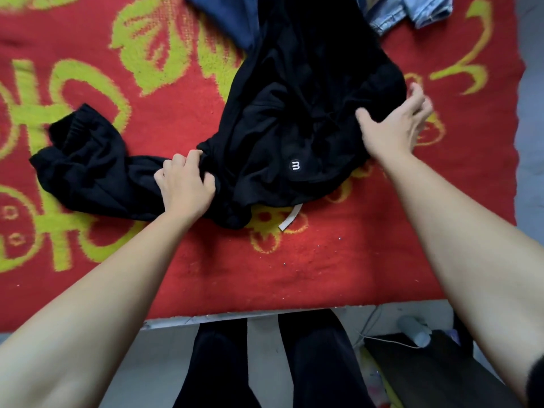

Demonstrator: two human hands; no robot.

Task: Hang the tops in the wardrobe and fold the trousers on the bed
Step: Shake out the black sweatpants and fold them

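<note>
Head view: black trousers (279,128) lie crumpled on bed (323,260) w/ red/yellow cover, one leg trailing left. L hand (185,187) curled, bunching trouser fabric. R hand (394,125) rests on right edge of trousers, fingers spread wide, blurred. Jeans (412,10) at far side.

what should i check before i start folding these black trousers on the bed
1. Left hand grips the black trousers: ok
2. Right hand holds their right edge: cannot tell, it touches the cloth
3. Trousers flat: not ok, crumpled, one leg bunched at left
4. Clear of other clothes: not ok, far end overlaps the navy garment
5. Bare red blanket nearside for folding: ok
</note>
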